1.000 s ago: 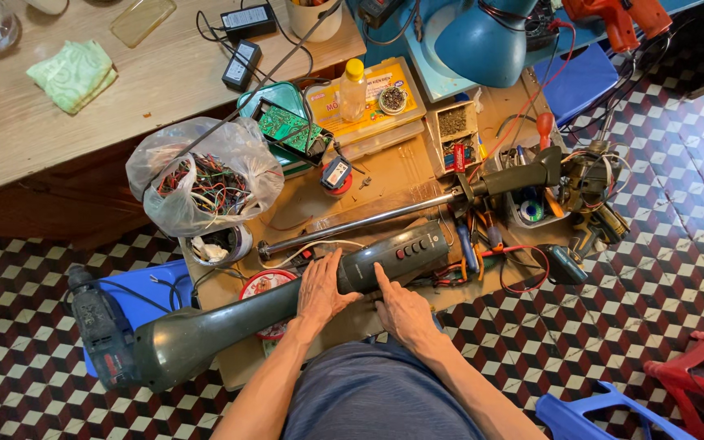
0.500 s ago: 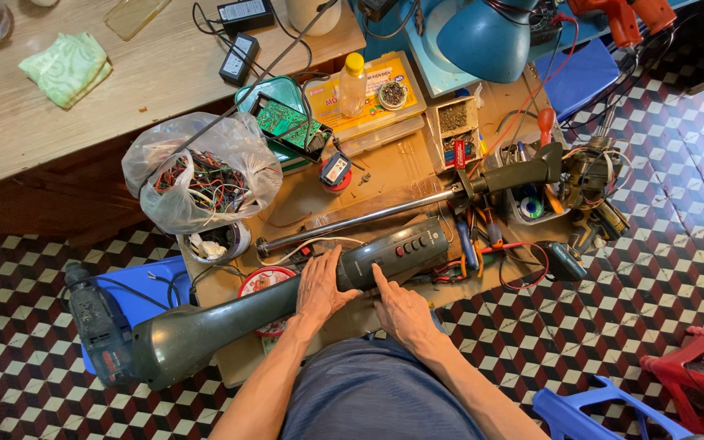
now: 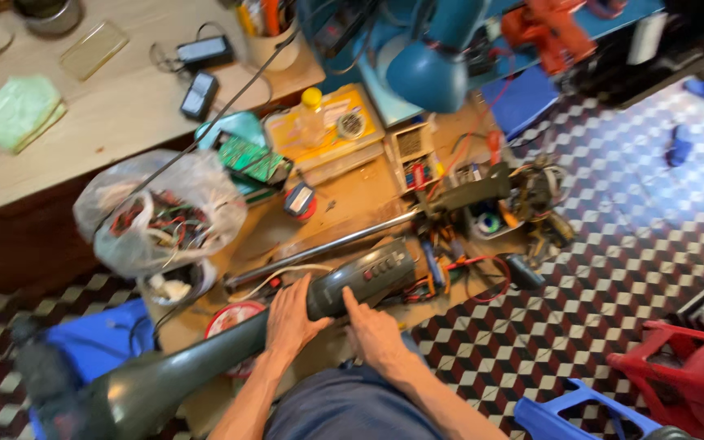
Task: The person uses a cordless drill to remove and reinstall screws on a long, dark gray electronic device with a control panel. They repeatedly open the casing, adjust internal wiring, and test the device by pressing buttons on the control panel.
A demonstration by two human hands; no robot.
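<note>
Both hands unmoved; camera view tilted. Left hand fingers wrap dark fan column; right hand fingers flat, at 3 o'clock.

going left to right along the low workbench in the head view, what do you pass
clear plastic bag of wires → left hand on the dark grey stand column → right hand → button panel → long metal tube ending at a dark bracket → tangle of motor parts
</note>
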